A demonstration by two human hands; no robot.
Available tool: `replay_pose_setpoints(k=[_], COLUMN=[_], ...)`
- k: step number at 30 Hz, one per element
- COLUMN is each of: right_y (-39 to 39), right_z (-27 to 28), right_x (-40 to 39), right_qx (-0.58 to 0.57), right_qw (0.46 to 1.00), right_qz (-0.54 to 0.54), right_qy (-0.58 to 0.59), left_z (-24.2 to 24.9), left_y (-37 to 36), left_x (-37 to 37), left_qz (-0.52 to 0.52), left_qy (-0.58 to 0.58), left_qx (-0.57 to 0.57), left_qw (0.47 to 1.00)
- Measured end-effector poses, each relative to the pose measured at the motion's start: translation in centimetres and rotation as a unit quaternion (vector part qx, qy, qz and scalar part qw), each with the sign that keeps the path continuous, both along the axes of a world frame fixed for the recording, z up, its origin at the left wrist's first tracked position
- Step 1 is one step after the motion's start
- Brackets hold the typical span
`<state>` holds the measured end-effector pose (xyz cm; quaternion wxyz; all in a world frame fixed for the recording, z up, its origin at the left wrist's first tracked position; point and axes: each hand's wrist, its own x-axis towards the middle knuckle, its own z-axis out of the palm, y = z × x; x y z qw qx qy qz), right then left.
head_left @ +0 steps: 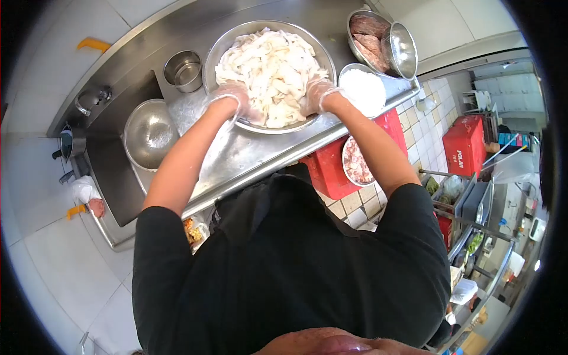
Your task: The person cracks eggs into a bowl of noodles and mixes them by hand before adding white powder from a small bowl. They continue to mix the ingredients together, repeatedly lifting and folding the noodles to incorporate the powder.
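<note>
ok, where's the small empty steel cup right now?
In the head view, the small round steel cup stands on the steel counter, just left of the big steel bowl of white strips, beyond the gloved left hand.

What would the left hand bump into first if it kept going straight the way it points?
Most likely the pale white strips of food heaped in the big round metal bowl. The gloved left hand already rests at the heap's near edge, pointing into it, though depth is hard to judge.
</note>
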<state>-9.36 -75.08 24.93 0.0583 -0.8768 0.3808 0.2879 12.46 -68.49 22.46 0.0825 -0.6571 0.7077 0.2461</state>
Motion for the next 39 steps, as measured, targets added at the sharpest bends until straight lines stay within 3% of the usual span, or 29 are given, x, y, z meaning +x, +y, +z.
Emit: replay_pose_setpoints(k=[1,4,5,7,9,10,13,16,17,19,21,22,23,24,26,29,32,35,39], right_y=[0.6,0.1,0.3,0.9,-0.5,-0.9,-2.2,-5.6,-6.4,-6.7,-7.4,-8.0,-8.4,-8.8,-9.1,-8.3,-6.3,-4.0,0.1], right_z=[0.8,-5.6,-5.8,-6.2,-10.5,-10.2,-8.1,-6.4,-5.8,-0.9,1.9,2.4,2.5,1.0,-3.9,-6.2,-7.6,-9.6,-6.6], right_x=[0.9,2.9,3.6,4.6,5.6,6.2,6.2,6.5,6.5,5.6,4.6,4.1,3.5,2.2,-0.4,-0.2,0.0,0.3,2.7], right_qx=[0.024,0.084,0.116,0.174,0.21,0.225,0.038,-0.067,-0.119,-0.089,-0.061,-0.046,-0.03,-0.079,-0.174,-0.009,0.001,-0.046,-0.127], right_qw=[0.998,0.996,0.984,0.887,0.832,0.8,0.905,0.974,0.979,0.972,0.976,0.982,0.988,0.981,0.953,0.986,0.934,0.94,0.929], right_qz=[0.028,0.023,-0.085,-0.295,-0.392,-0.437,-0.216,0.016,0.065,0.068,0.056,0.043,0.03,0.076,0.166,0.168,0.351,0.333,0.345], right_qy=[0.041,0.009,-0.101,-0.309,-0.332,-0.345,-0.364,-0.214,-0.153,-0.205,-0.204,-0.177,-0.151,-0.162,-0.182,0.006,0.075,-0.066,-0.041], left_z=[0.1,-3.3,-3.8,-6.2,-6.2,-6.1,-7.1,-1.2,1.1,5.1,6.0,6.2,5.7,5.3,5.6,1.2,1.5,-2.7,-5.5], left_y=[-0.5,-2.3,-2.5,-2.7,-2.7,-3.1,-5.6,-4.8,-4.4,-4.0,-3.0,-2.2,-1.1,0.3,2.6,2.9,1.4,-0.2,-3.1], left_x=[-0.5,-0.4,-0.1,0.3,-0.1,0.2,0.8,0.1,0.4,0.7,0.0,-0.5,-1.5,-2.7,-5.4,-6.4,-5.9,-3.5,-0.1], left_qz=[0.016,0.171,0.203,0.296,0.343,0.328,0.307,0.259,0.249,0.221,0.184,0.162,0.117,0.071,0.001,0.05,0.056,0.093,0.105], left_qy=[0.014,0.258,0.331,0.528,0.703,0.669,0.513,0.499,0.446,0.336,0.173,0.087,0.013,-0.061,-0.123,-0.043,-0.007,0.053,0.166], left_qx=[0.052,0.169,0.133,0.11,0.124,0.088,-0.062,-0.252,-0.226,-0.173,-0.134,-0.112,-0.021,0.07,0.106,-0.017,0.067,0.039,0.058], left_qw=[0.998,0.936,0.912,0.789,0.61,0.661,0.799,0.788,0.829,0.899,0.958,0.976,0.993,0.993,0.987,0.998,0.996,0.993,0.979])
